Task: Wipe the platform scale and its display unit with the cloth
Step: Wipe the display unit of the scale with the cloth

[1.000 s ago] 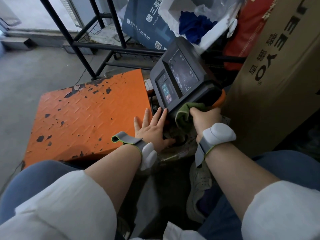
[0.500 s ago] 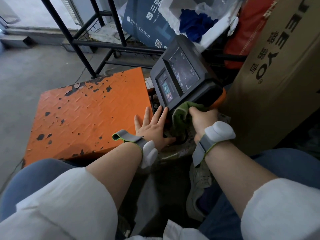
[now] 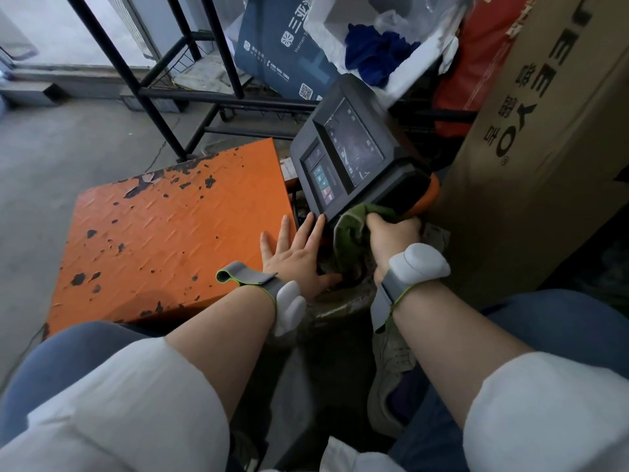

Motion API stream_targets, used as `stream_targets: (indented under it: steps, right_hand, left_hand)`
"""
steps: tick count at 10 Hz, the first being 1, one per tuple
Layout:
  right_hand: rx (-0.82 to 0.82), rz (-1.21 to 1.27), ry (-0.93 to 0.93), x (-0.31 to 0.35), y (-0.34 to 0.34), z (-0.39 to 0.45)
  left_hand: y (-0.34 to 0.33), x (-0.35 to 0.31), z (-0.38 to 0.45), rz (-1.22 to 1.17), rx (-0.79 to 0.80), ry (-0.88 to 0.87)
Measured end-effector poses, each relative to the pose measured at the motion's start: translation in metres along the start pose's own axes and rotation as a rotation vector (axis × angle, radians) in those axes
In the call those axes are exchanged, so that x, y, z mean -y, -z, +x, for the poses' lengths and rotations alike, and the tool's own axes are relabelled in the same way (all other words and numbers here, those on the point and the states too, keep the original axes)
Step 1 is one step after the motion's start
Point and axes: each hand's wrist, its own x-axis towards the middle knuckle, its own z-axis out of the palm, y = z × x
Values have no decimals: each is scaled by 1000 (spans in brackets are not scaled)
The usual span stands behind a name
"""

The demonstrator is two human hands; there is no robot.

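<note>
Cloth (image 3: 354, 229) bunched in right hand (image 3: 391, 238) grip against display unit (image 3: 350, 158); left hand (image 3: 296, 257) flat, fingers straight.

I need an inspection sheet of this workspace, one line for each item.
Surface: grey concrete floor, bare near the scale.
Job's things: orange platform, paint chipped; dark display unit tilted; green cloth at its lower edge.
Clutter: cardboard box, blue bag, white foam box with blue fabric.
Grippers: left hand flat by the platform edge; right hand grips the cloth.
Cables: thin wire on the floor.
Surroundings: black rack behind.
</note>
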Motion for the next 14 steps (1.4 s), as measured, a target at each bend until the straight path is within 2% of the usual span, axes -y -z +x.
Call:
stream_targets:
  steps: [2, 4, 5, 6, 7, 8, 9, 11, 12, 13, 14]
  right_hand:
    - [-108, 116, 203, 20, 18, 11]
    - [-64, 67, 85, 13, 13, 7]
    - [-91, 69, 187, 19, 16, 2]
    - [-172, 104, 398, 26, 20, 2]
    - [-170, 104, 487, 26, 17, 7]
    - [-153, 119, 401, 23, 13, 9]
    - [-168, 114, 405, 23, 13, 10]
    - [-221, -65, 694, 22, 15, 14]
    - [-242, -125, 781, 20, 16, 14]
    - [-265, -271, 949, 15, 13, 13]
    - [-242, -196, 847, 17, 10, 13]
  left_hand:
    - [0, 0, 0, 9, -6, -7]
    - [0, 0, -1, 9, 9, -5]
    - [0, 1, 0, 4, 2, -5]
    - [0, 1, -1, 4, 0, -9]
    - [0, 0, -1, 2, 0, -4]
    - [1, 0, -2, 1, 11, -2]
    - [2, -1, -2, 1, 12, -1]
    - [2, -1, -2, 5, 10, 3]
    - [1, -1, -1, 3, 7, 6]
    - [1, -1, -1, 13, -3, 4]
    - [1, -1, -1, 0, 0, -1]
